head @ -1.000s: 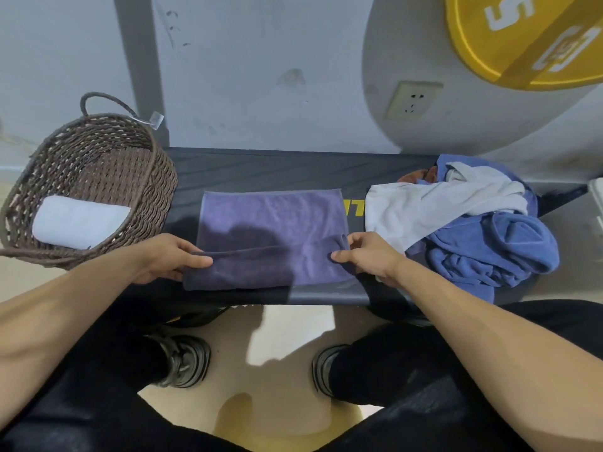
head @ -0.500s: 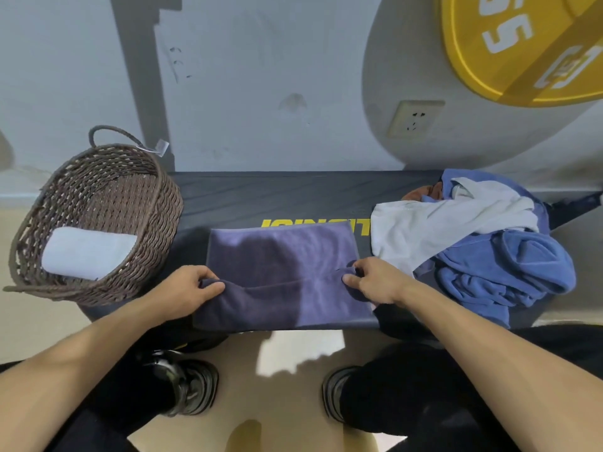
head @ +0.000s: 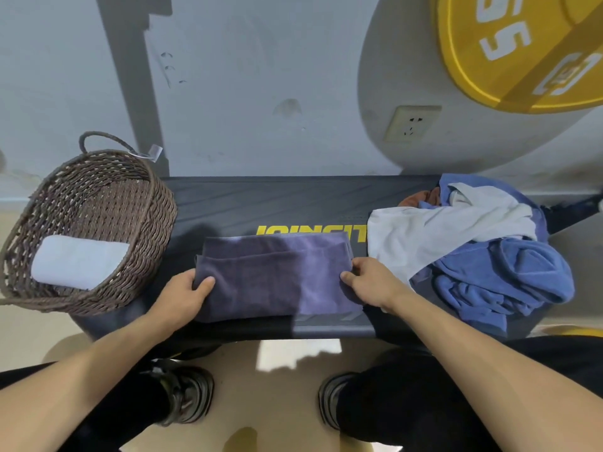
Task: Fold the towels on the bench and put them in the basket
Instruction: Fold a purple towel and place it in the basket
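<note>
Left hand: the left hand pinches the left edge of the purple towel, the thumb on top and the fingers under the cloth.
Right hand: the right hand pinches the right edge in the same way, thumb on top.
Change: the near part of the towel was brought up and over, so the towel is now shorter and thicker than a second ago, when it was lying nearly flat.
Meaning: I think one fold is almost finished; one more fold is probably needed before the basket.
Towel place: on the bench, between the basket and the pile of unfolded towels.
Basket: it already holds one folded white towel.
Bench print: the yellow letters were covered earlier and are now partly visible.
</note>
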Available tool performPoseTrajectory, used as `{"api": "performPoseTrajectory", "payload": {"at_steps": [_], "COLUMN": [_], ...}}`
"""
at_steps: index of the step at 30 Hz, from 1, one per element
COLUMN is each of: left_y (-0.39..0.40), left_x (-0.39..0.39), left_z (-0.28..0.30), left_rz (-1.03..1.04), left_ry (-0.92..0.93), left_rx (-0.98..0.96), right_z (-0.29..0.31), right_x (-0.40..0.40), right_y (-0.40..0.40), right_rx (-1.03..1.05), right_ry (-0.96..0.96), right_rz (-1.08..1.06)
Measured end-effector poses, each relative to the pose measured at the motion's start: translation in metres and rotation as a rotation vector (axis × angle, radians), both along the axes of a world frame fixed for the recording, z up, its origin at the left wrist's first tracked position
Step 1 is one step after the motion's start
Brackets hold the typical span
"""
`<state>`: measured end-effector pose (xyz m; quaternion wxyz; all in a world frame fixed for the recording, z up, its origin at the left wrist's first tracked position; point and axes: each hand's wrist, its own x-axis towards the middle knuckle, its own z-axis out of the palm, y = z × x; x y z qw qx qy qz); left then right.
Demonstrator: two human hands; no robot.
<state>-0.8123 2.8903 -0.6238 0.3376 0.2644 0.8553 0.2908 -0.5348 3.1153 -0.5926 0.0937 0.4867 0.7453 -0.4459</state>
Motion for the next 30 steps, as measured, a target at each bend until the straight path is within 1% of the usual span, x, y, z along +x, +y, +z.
{"api": "performPoseTrajectory", "payload": {"at_steps": [1,3,5,7,11,14,18,24,27,30], "left_y": [0.0,-0.003,-0.004,-0.002,0.0,-0.002,0.0,0.011,0.018,0.019], "left_x": [0.001,0.001,0.002,-0.001,-0.011,-0.014,-0.014,-0.01,-0.011,-0.014], "left_z": [0.002,0.0,-0.002,-0.001,0.0,-0.002,-0.004,-0.006,-0.009,-0.011], "left_rz": [-0.028,-0.052,-0.043,0.005,0.059,0.102,0.181,0.188,0.241,0.274], "left_ry": [0.021,0.003,-0.041,-0.047,-0.027,-0.007,0.005,0.09,0.045,0.068], "left_rx": [-0.021,-0.073,-0.084,-0.046,0.044,0.081,0.083,0.081,0.067,0.037], "right_z": [0.0,-0.001,-0.001,0.002,0.005,0.007,0.001,-0.009,-0.011,-0.012], "right_x": [0.0,0.001,0.001,-0.001,-0.004,-0.006,-0.011,-0.013,-0.014,-0.015], "right_y": [-0.001,-0.001,-0.001,-0.002,0.0,0.007,0.013,0.01,0.013,0.014], "right_rx": [0.012,0.024,-0.005,-0.035,0.067,0.062,0.028,0.013,0.009,-0.012], "right_ry": [-0.035,-0.103,-0.12,-0.085,-0.021,0.034,0.015,-0.018,-0.031,-0.019], "right_rz": [0.035,0.119,0.128,0.087,0.074,0.047,-0.015,-0.173,-0.185,-0.217]}}
